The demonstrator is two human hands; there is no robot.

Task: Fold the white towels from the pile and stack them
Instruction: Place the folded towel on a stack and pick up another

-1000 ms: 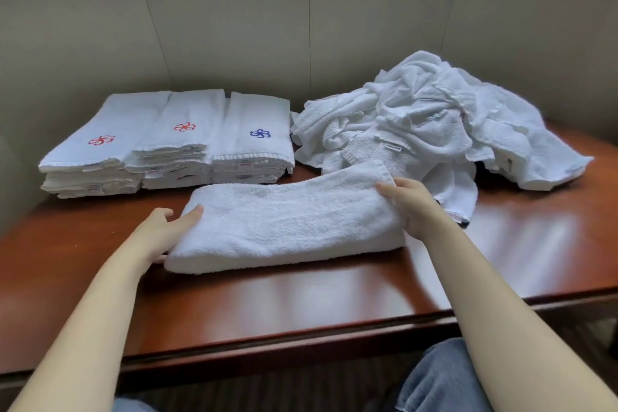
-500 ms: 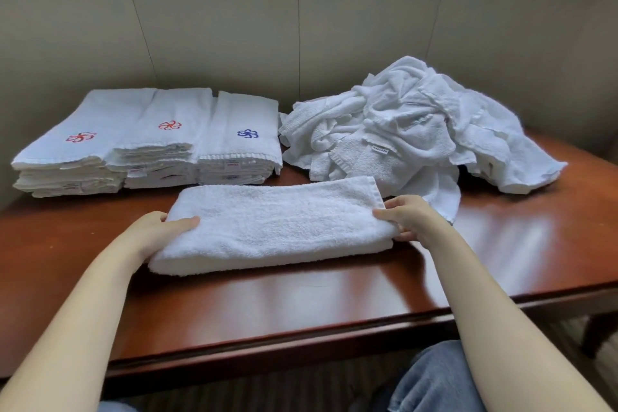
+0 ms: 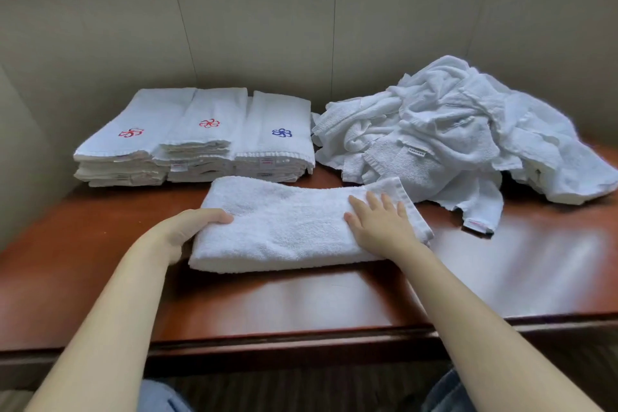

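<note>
Sitting on the wooden table [image 3: 501, 278], just beside the loose towel pile [image 3: 468, 124] and in front of the three folded stacks [image 3: 200, 147], is the long folded towel [image 3: 284, 227]. Right hand [image 3: 381, 227] is now lying flat on its right end, fingers spread, no longer pinching the edge; likely smoothing before the next fold. Left hand [image 3: 187, 231] is still gripping the left end, fingers hiding underneath. Tag [image 3: 415, 151] text is blurring out.
</note>
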